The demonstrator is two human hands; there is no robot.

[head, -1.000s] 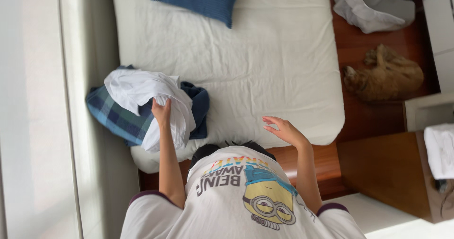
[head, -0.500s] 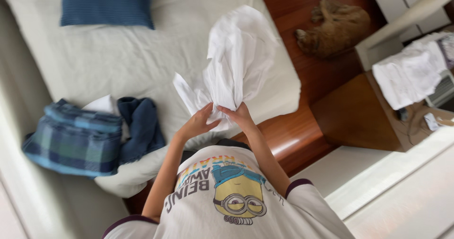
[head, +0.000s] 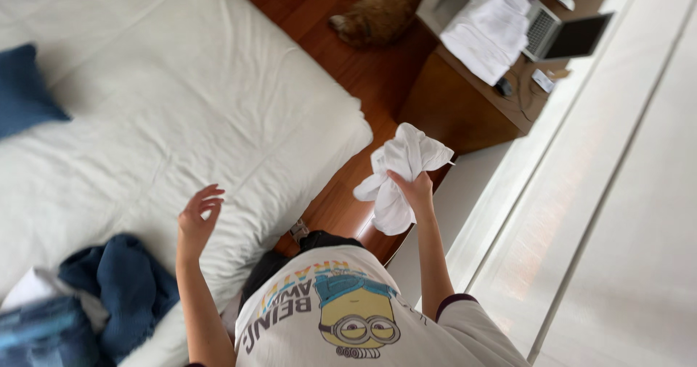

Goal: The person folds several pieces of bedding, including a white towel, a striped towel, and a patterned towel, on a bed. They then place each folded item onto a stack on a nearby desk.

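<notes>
Right hand: the right hand [head: 415, 188] is closed around a bunched white cloth [head: 401, 169], held up over the wooden floor [head: 377, 76] between bed and desk.
Left hand: the left hand [head: 196, 218] is empty, fingers loosely spread above the white bed [head: 181, 98].
Bed clutter: a dark blue garment [head: 120, 283] and a plaid item [head: 40, 334] lie at the near corner; a blue pillow [head: 25, 91] sits further up.
Desk side: a wooden desk [head: 465, 105] carries a laptop [head: 563, 37] and a white folded cloth [head: 483, 37].
Floor: a tan animal [head: 381, 7] lies near the desk.
</notes>
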